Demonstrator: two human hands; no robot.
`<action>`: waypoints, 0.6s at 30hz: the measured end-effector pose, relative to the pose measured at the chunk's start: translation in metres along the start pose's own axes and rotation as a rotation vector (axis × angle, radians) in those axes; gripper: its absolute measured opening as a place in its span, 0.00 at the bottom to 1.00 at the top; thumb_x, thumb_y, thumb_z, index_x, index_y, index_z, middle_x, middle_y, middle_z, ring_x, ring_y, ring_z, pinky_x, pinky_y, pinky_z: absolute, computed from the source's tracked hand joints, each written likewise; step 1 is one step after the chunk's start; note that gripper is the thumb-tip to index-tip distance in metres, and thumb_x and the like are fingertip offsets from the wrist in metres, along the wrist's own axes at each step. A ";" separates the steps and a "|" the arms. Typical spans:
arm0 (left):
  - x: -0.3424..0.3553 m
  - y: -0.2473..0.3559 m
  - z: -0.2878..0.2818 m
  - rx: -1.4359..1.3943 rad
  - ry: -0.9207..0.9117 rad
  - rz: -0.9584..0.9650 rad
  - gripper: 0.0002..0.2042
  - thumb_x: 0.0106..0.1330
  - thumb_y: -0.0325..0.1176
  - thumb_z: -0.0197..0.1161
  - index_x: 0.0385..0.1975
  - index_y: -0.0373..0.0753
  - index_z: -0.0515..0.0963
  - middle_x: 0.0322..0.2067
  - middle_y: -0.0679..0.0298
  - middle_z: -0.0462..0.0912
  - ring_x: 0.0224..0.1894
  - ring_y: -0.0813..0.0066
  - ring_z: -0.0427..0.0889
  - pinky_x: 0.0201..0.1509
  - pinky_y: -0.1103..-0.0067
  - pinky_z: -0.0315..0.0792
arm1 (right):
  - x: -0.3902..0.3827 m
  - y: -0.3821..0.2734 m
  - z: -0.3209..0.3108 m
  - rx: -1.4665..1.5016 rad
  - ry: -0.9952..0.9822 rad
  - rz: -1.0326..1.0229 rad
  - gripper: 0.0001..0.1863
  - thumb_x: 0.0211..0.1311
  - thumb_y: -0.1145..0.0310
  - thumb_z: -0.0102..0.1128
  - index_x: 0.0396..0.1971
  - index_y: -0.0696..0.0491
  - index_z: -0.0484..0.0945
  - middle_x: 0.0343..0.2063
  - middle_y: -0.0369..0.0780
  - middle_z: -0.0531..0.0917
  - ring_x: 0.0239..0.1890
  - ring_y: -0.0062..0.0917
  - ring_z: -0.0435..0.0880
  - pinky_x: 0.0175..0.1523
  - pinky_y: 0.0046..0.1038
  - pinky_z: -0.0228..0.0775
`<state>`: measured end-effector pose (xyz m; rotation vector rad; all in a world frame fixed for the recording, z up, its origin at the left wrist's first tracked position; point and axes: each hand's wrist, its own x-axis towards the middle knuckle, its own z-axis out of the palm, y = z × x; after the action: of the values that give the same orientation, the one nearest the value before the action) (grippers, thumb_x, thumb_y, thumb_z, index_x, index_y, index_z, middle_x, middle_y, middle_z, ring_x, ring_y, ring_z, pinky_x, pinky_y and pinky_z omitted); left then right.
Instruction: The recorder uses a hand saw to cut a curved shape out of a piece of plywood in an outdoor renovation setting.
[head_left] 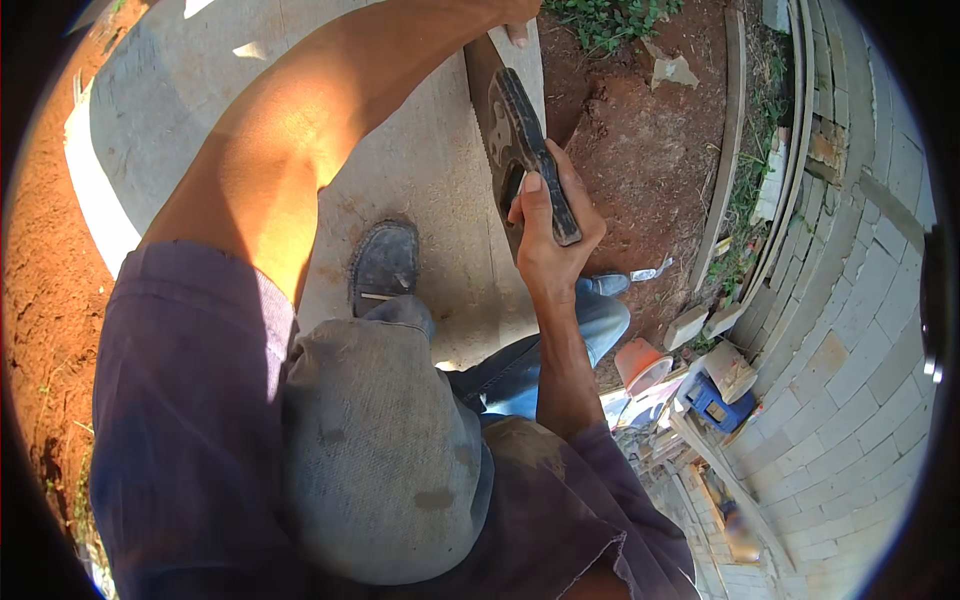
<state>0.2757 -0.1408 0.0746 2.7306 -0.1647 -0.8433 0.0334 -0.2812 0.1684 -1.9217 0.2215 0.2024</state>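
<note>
Fingers of the right hand [553, 235] are wrapped tight around the dark, worn handle of a hand saw [530, 150], thumb laid along the handle's left side, so this grip is closed on the tool. The saw's rusty toothed steel blade runs up and away from the handle along the right edge of a wide pale grey board [420, 160], and the teeth face left toward the board's surface.

The left hand [515, 15] shows only at the top rim of the view, at the far end of the outstretched left arm, fingertips resting near the board's far right corner just above the blade; whether this grip is closed on anything cannot be told, since most of the hand is cut off.

A scuffed dark shoe [385, 265] stands on the board, near its right edge and just left of the saw handle, with a bent knee in grey trousers below it. Red bare earth [640, 150] lies to the right of the board. Further right are a long thin wooden plank [722, 150], an orange plastic bucket [640, 365], a blue crate [712, 402] and pale paving blocks [850, 330].
</note>
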 end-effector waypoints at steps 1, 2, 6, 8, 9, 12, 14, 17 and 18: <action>0.002 -0.006 0.003 0.054 0.000 0.024 0.60 0.40 0.46 0.83 0.72 0.35 0.50 0.65 0.41 0.66 0.67 0.27 0.58 0.67 0.37 0.52 | -0.020 0.002 -0.011 -0.069 -0.009 0.015 0.20 0.63 0.70 0.61 0.53 0.63 0.77 0.26 0.38 0.80 0.27 0.15 0.78 0.32 0.20 0.70; 0.005 -0.018 0.003 0.113 0.006 0.038 0.60 0.39 0.48 0.83 0.72 0.34 0.51 0.64 0.43 0.68 0.66 0.29 0.62 0.67 0.37 0.53 | -0.042 0.005 -0.021 -0.130 -0.025 0.022 0.20 0.63 0.69 0.61 0.52 0.64 0.77 0.28 0.38 0.82 0.27 0.16 0.78 0.33 0.20 0.70; -0.002 -0.046 -0.004 0.153 0.096 0.028 0.61 0.37 0.49 0.83 0.71 0.33 0.53 0.59 0.47 0.76 0.61 0.31 0.70 0.64 0.38 0.57 | -0.194 -0.055 -0.113 -0.296 -0.069 0.040 0.26 0.68 0.62 0.54 0.57 0.67 0.72 0.23 0.45 0.83 0.23 0.22 0.80 0.37 0.26 0.76; -0.008 -0.038 -0.007 0.166 0.112 0.045 0.61 0.37 0.50 0.83 0.71 0.33 0.53 0.59 0.47 0.76 0.61 0.30 0.70 0.64 0.38 0.57 | -0.185 -0.061 -0.116 -0.356 -0.096 -0.023 0.25 0.68 0.62 0.54 0.56 0.67 0.72 0.27 0.49 0.85 0.24 0.24 0.82 0.41 0.27 0.78; -0.017 -0.039 -0.008 0.201 0.123 0.058 0.61 0.37 0.50 0.83 0.71 0.33 0.53 0.59 0.46 0.75 0.61 0.29 0.69 0.65 0.38 0.57 | -0.148 -0.049 -0.095 -0.384 -0.151 -0.126 0.24 0.69 0.63 0.52 0.55 0.68 0.72 0.29 0.50 0.86 0.25 0.24 0.83 0.42 0.26 0.79; 0.000 -0.011 0.015 0.122 0.192 0.111 0.60 0.36 0.50 0.83 0.70 0.34 0.54 0.59 0.46 0.75 0.61 0.28 0.69 0.64 0.39 0.58 | 0.014 0.023 0.014 -0.010 -0.048 -0.119 0.17 0.64 0.73 0.59 0.51 0.63 0.76 0.23 0.37 0.81 0.23 0.16 0.77 0.31 0.22 0.70; 0.001 -0.011 0.031 0.072 0.245 0.112 0.62 0.36 0.51 0.83 0.72 0.34 0.51 0.59 0.46 0.75 0.61 0.29 0.68 0.63 0.39 0.58 | 0.052 0.021 0.043 0.135 -0.046 -0.075 0.16 0.65 0.74 0.58 0.51 0.61 0.77 0.23 0.35 0.79 0.24 0.13 0.73 0.30 0.20 0.67; 0.010 -0.048 0.015 0.139 0.043 0.099 0.64 0.37 0.51 0.83 0.73 0.32 0.47 0.60 0.46 0.74 0.62 0.29 0.67 0.63 0.38 0.57 | -0.007 0.007 0.016 0.045 -0.057 0.012 0.17 0.64 0.73 0.59 0.51 0.63 0.78 0.26 0.36 0.82 0.25 0.13 0.75 0.32 0.19 0.68; 0.012 -0.024 0.009 0.124 0.056 0.120 0.65 0.36 0.51 0.83 0.72 0.30 0.47 0.60 0.46 0.75 0.62 0.29 0.68 0.64 0.38 0.56 | -0.050 0.011 -0.029 -0.109 -0.008 -0.046 0.19 0.63 0.72 0.60 0.52 0.66 0.77 0.30 0.40 0.85 0.27 0.15 0.79 0.33 0.20 0.71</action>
<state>0.2806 -0.1225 0.0541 2.8214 -0.3774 -0.7465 -0.0167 -0.3094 0.1813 -2.0313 0.1641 0.1944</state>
